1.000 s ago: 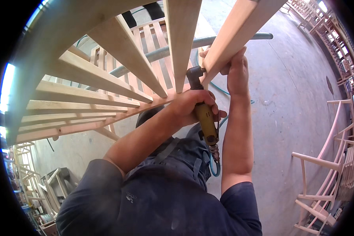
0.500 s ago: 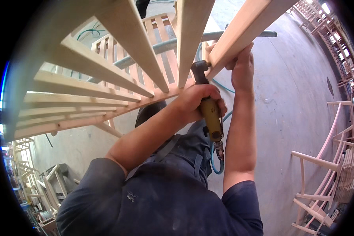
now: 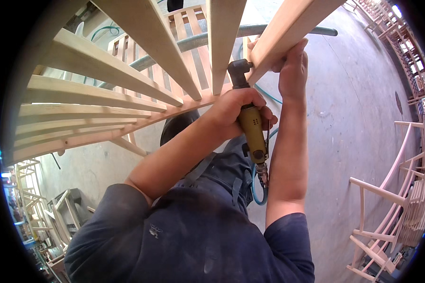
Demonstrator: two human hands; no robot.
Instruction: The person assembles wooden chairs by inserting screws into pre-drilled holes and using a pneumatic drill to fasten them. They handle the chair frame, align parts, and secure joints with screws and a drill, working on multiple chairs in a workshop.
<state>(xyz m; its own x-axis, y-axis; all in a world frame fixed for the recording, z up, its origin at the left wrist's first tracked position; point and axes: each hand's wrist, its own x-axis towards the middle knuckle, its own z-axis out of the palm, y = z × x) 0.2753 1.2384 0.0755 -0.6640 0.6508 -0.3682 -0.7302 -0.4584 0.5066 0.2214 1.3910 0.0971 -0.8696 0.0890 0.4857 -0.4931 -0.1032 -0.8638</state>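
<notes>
My left hand (image 3: 236, 107) is wrapped around the yellow-green body of an air-powered angle driver (image 3: 253, 132). Its dark right-angle head (image 3: 240, 68) points up and meets the lower end of a thick wooden post (image 3: 290, 40), as far as I can see; the bit is hidden. Around the right side of that post my right hand (image 3: 293, 73) is closed, part of its fingers out of sight behind the wood. Several pale slats (image 3: 163, 45) fan out to the left and join a long wooden rail (image 3: 144, 121). From the tool's foot runs a blue air hose (image 3: 259, 195).
A grey curved tube (image 3: 193, 42) crosses behind the slats. Beyond it lies another slatted wooden piece (image 3: 184, 23). Wooden frames (image 3: 382, 191) stand on the concrete floor (image 3: 337, 137) at right, and more wooden frames (image 3: 66, 212) at lower left. A green hose (image 3: 269, 96) trails on the floor.
The slats and rail have shifted slightly left and up in the picture. The driver's body has turned a little in my left hand, its head still by the post. My right hand keeps its hold.
</notes>
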